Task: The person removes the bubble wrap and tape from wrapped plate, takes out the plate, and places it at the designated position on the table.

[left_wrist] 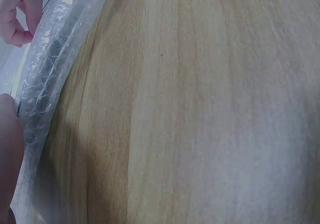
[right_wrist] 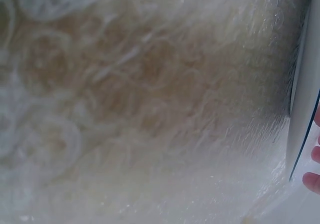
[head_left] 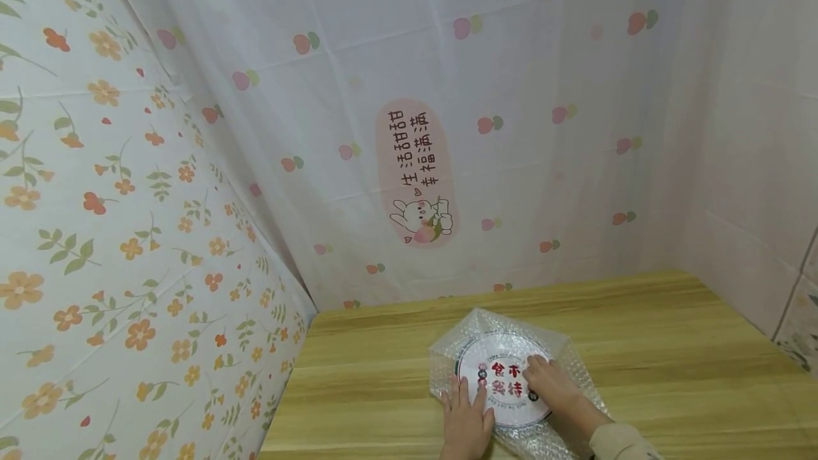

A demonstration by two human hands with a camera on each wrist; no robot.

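A round white plate (head_left: 511, 410) with red Chinese characters and a dark rim line lies on a sheet of bubble wrap (head_left: 476, 325). My left hand (head_left: 466, 421) rests with straight, spread fingers on the plate's lower left. The right hand (head_left: 552, 385) is over the plate's right part with bent fingers; I cannot tell whether they pinch any wrap. In the left wrist view, bubble wrap (left_wrist: 47, 74) runs along the plate's edge, and the right hand (left_wrist: 22, 14) shows curled fingers. The right wrist view has fingertips (right_wrist: 312, 181) beside the plate's rim (right_wrist: 302, 119).
The wood-grain table (head_left: 358, 375) reaches back to a white curtain (head_left: 524, 183) with a heart print and a rabbit drawing. A flower-print curtain (head_left: 128, 261) hangs at the left, and a pale one (head_left: 748, 183) at the right.
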